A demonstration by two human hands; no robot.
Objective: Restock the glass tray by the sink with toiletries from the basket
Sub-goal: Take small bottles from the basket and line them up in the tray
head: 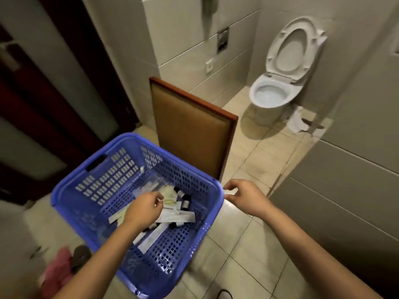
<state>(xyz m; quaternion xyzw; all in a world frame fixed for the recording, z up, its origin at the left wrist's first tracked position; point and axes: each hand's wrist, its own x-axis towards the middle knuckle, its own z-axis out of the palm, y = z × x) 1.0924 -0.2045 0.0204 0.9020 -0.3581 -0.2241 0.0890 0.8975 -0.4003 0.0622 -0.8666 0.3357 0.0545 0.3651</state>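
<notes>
A blue perforated plastic basket [90, 184] stands on the tiled floor. At its bottom lie toiletries [172, 216]: several white sachets and flat packets, and small dark bottles [183, 201]. My left hand [142, 209] reaches down into the basket, its fingers curled right over the pile; blur hides whether they pinch a packet. My right hand [244, 196] hovers at the basket's right rim, thumb and forefinger loosely curled beside the edge and holding nothing. Neither the glass tray nor the sink is in view.
A wooden-framed panel [190, 126] stands upright just behind the basket. A white toilet [274, 91] with its lid raised is at the far right, with crumpled paper [300, 121] on the floor beside it. A dark door [32, 117] is on the left, and a pink item [58, 268] lies at the lower left.
</notes>
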